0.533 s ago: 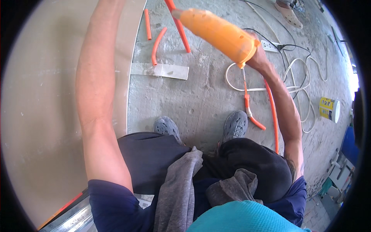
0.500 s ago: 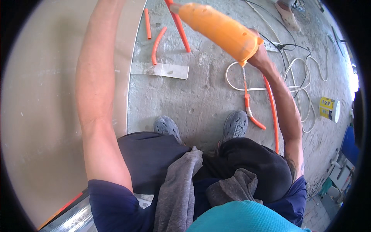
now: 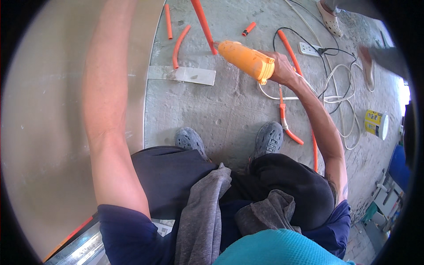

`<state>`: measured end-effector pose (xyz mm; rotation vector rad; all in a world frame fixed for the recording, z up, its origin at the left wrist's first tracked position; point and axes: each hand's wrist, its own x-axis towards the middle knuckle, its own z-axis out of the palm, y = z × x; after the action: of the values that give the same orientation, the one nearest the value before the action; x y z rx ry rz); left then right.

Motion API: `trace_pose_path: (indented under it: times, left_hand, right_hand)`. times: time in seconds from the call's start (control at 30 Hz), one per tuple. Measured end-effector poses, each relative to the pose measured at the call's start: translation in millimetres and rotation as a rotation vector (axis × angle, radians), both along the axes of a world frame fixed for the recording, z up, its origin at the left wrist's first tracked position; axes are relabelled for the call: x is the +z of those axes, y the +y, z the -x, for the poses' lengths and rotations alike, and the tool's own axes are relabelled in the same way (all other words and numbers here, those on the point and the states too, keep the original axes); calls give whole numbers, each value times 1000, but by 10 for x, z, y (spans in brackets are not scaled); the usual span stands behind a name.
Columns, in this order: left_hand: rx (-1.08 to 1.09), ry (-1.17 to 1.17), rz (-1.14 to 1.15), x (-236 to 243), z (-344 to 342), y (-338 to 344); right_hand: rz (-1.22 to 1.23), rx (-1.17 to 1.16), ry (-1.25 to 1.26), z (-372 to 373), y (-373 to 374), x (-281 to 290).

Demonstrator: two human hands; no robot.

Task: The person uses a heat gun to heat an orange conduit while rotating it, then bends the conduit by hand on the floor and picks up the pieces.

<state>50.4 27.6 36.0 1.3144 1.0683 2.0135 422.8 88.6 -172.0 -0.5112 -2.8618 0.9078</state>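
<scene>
My right hand [image 3: 282,66] grips an orange handheld tool [image 3: 245,59], like a heat gun, its nozzle at the lower end of a long orange tube [image 3: 201,20], touching or just in front of it. My left forearm [image 3: 108,88] reaches past the top edge, so that hand is out of sight. Short orange tubes [image 3: 168,22] and a bent piece [image 3: 178,48] lie on the concrete floor beside a pale strip [image 3: 194,76]. A thin-bladed tool with an orange handle [image 3: 286,126] lies below my right hand, near another long orange tube [image 3: 315,154].
A large beige board [image 3: 48,110] fills the left. Tangled cables [image 3: 351,101] and a power strip [image 3: 309,48] lie at right, near a tub [image 3: 375,123]. Another person's clog [image 3: 329,20] and moving leg [image 3: 384,62] are at the upper right. Metal channels [image 3: 84,247] lie at lower left.
My right hand and the orange tool moved down, uncovering a short tube piece. My left forearm shifted slightly left. The other person's leg came into view at right.
</scene>
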Motion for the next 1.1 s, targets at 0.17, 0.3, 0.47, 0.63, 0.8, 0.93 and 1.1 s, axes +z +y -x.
trace_pose_path:
  times: [0.17, 0.3, 0.47, 0.63, 0.8, 0.93, 1.1]
  left_hand:
    - [0, -60, -31, -24, -62, 11]
    - [24, -49, -2, -55, 75, 62]
    - [-319, -416, 53, -124, 542, 141]
    - [52, -62, 36, -42, 186, 10]
    - [14, -77, 57, -201, 195, 70]
    - [21, -29, 71, 72, 348, -34]
    - [-172, -224, 99, -197, 403, 114]
  right_hand:
    - [22, 11, -123, -31, 6, -144]
    - [52, 1, -42, -48, 27, -127]
    - [59, 18, 49, 43, 35, -6]
    - [-31, 61, 45, -13, -11, 21]
    - [-1, 30, 19, -100, 27, -21]
    - [-39, 122, 82, 113, -63, 21]
    - [-19, 65, 64, -1, -83, -33]
